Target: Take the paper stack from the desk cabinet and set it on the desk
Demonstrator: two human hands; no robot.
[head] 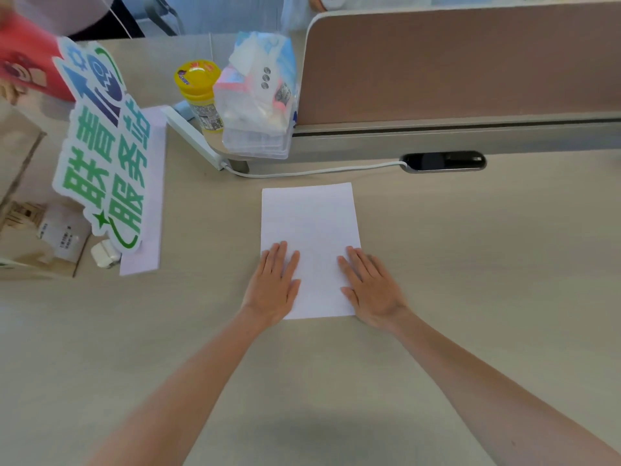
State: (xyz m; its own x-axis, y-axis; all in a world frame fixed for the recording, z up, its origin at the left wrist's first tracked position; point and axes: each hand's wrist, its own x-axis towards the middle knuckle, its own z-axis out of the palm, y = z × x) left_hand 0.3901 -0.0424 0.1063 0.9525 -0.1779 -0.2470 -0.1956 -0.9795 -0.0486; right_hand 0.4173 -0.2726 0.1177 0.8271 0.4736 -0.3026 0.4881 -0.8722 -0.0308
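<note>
desk [470, 264]: pale wood-grain top, fills most of the view. pink-brown partition panel [463, 65] stands along its far edge at right, grey rail beneath it.

large cut-out sign [104, 146] with green and blue lettering, lying tilted at left over a pale lilac sheet [148, 210]. cardboard box [30, 203] at the far left edge, partly out of view.

paper stack [311, 227]: white, lying flat on the desk at centre, long side running away from the person, near edge close to the wrists. thickness cannot be told from above.

clear plastic box [258, 129] with a tissue pack on top, near the partition's left end; yellow-lidded jar [200, 92] just beside it to the left.

left hand [274, 284]: palm down, fingers extended and close together, flat on the stack's near left corner, partly overhanging onto the desk.

right hand [369, 287]: palm down, fingers extended, slightly fanned, flat on the near right edge of the stack.

white power strip [195, 139], its cable running right to a dark cable port [443, 161] in the desk.
</note>
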